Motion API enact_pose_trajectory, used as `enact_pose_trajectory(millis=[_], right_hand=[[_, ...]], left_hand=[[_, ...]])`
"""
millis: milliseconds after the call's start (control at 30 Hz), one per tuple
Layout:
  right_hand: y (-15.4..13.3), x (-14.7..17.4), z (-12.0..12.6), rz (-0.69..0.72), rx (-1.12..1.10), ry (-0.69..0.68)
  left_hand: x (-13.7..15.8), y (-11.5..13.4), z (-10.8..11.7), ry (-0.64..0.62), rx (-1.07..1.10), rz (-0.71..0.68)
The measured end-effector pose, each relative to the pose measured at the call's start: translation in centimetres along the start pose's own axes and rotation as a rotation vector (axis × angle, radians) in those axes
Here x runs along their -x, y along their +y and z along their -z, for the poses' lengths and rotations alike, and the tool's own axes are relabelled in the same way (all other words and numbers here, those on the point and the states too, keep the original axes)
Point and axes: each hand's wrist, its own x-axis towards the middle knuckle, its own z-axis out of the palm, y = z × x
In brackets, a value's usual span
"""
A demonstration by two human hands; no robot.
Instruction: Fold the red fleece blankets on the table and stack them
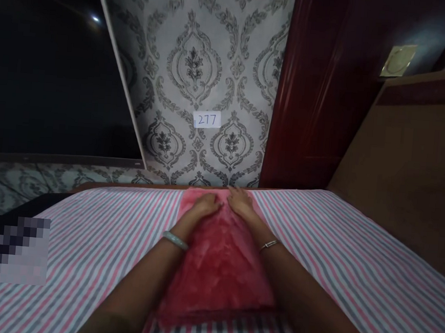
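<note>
A red and pink cloth [224, 266], plush-looking like a towel, lies lengthwise on a bed-like surface covered by a striped sheet [101, 239]. My left hand [207, 205] rests on the cloth's far left part, palm down with the fingers pointing inward. Close beside it, my right hand [239, 201] lies on the far right part with its fingers stretched forward. Both hands press on the cloth, and neither grips it as far as I can see. A pale green bangle circles my left wrist, and a thin metal bracelet my right.
A large dark screen [57, 66] stands at the left. Patterned wallpaper [194, 64] rises behind the far edge, with a paper label [207, 119] reading 277. On the right are a dark red panel [313, 91], a brown board [411, 166] and a wall switch [398, 61].
</note>
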Motion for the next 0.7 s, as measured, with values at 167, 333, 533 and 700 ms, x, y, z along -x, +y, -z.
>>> enact_pose_trajectory(millis=[167,333,533,700], right_hand=[[1.6,0.8,-2.1,-0.048,0.301,-0.013],[2.6,0.8,-2.3,-0.035,0.294,-0.026],[2.3,0.8,-2.2,-0.048,0.263,-0.030],[2.4,0.9,-2.0,-0.050,0.246,-0.035]], left_hand=[[1.5,0.3,-3.8,0.134,-0.243,-0.035],[1.3,-1.5,-3.6,0.086,-0.332,0.005],[0.2,-2.3,-2.9,0.011,-0.292,0.134],[0.0,-3.3,-2.4,0.015,-0.289,0.158]])
